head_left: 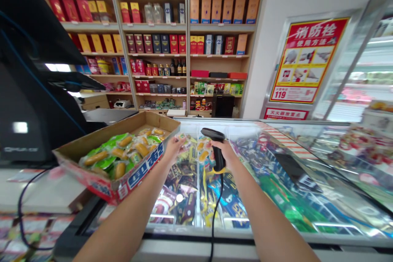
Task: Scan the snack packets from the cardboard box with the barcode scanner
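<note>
My right hand (224,151) is wrapped round the handle of a black barcode scanner (218,153), whose head points left and whose cable runs down toward me. Beside its fingers hangs a clear packet with yellow-orange pieces (202,154). My left hand (174,148) is closed, its fingertips at what looks like the wrapper's left end; blur hides the exact grip. Both hands are above the glass-topped freezer (196,231). Just left of my left hand stands an open cardboard box (92,178) of similar packets (123,151), clear and green, with orange-brown sausage-like pieces.
A black checkout terminal (24,102) rises at the left, with a loose cable (21,200) below. Wrapped goods fill the freezer, and a dark flat object (294,168) is on its right side. Shelves of boxed goods (156,44) and a red fire-hydrant sign (310,61) stand behind.
</note>
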A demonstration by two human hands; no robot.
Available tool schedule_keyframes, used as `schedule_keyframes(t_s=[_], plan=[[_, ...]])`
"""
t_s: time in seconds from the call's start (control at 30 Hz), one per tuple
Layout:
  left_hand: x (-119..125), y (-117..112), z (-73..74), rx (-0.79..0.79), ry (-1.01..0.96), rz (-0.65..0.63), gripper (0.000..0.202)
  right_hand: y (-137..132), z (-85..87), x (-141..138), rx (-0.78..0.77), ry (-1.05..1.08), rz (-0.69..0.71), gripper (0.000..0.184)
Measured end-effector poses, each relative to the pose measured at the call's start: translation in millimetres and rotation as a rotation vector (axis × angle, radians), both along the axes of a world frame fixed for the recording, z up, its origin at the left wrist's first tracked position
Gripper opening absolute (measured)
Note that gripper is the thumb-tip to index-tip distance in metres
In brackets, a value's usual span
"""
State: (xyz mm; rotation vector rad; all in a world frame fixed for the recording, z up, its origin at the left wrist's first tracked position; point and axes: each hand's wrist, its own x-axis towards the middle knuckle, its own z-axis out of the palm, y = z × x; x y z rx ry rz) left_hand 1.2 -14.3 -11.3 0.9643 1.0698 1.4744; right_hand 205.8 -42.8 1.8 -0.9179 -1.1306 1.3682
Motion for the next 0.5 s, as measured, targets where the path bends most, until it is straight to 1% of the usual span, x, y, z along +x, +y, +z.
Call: schedule_keyframes(t_s=[0.07,0.17,0.23,0.33,0.5], plan=[[-7,8,-13.9,-0.008,-0.060,0.020,0.038,-3,-0.7,-1,-0.009,-0.092,0.093,0.020],[-16,13,-23.5,0.015,-0.108,0.038,0.037,-9,-1.7,-4,-0.019,-0.219,0.193,0.021],[-18,13,-24.5,0.025,-0.113,0.023,0.037,-11,-2.9,-6,-0.013,-0.281,0.223,0.021],[-15,12,-22.2,0.039,-0.093,0.001,0.038,-11,-5.5,-10,0.006,-0.330,0.256,0.023],[-10,11,-18.6,0.027,-0.057,0.018,0.038,-11,-8.0,-13,0.018,-0.374,0.285,0.024]])
